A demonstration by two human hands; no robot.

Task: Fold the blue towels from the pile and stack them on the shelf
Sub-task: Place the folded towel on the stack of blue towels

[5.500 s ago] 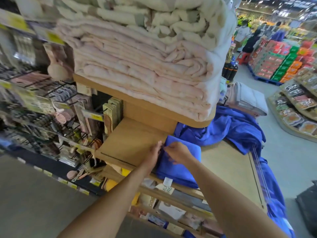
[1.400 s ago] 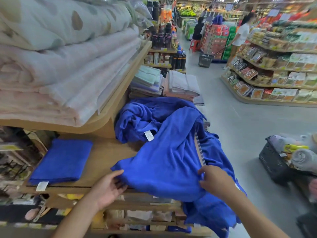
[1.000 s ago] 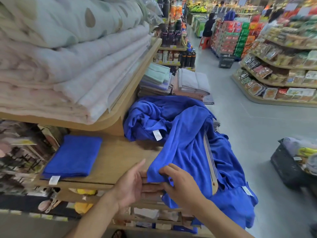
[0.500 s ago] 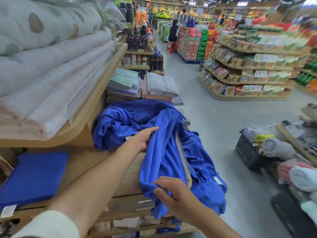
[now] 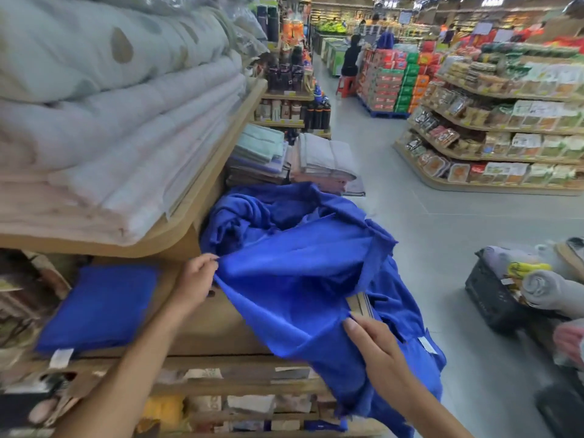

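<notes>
A loose blue towel is stretched out over the wooden shelf, lifted off the rumpled pile of blue towels behind it. My left hand pinches the towel's left corner. At the towel's lower edge my right hand grips the cloth near the shelf's corner. One folded blue towel with a white tag lies flat at the shelf's left end. More blue cloth hangs over the shelf's right edge toward the floor.
Thick pale quilts fill the upper shelf, overhanging the work area. Folded grey and green towels lie behind the pile. A dark basket with rolled towels sits on the floor at right. The aisle runs ahead; a person stands far off.
My left hand has drawn back from the pile with a towel corner pinched, and the towel is now spread wide between both hands instead of hanging bunched.
</notes>
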